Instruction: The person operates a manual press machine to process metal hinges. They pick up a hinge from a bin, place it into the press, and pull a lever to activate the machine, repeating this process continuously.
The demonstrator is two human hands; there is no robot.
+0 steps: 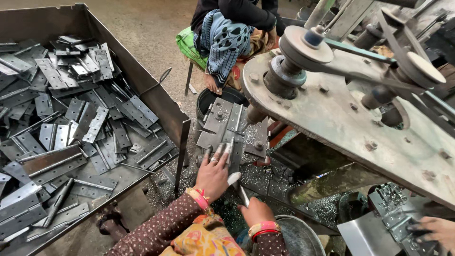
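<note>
My left hand (213, 173) lies flat, fingers spread, on a grey steel hinge (235, 156) that rests on the machine's work plate (222, 122). My right hand (256, 211) is just behind it, closed around a thin metal pin (243, 195) that points up toward the hinge. Both wrists carry pink and red bangles. The drill spindle (253, 115) stands over the far end of the plate.
A big metal bin (156, 97) on the left holds several loose hinges. A belt-driven machine (332, 80) fills the right. Another person (232, 28) sits beyond the plate by a black bucket (208, 98). A co-worker's hand (438, 231) works at bottom right. A round pan (298, 234) sits below.
</note>
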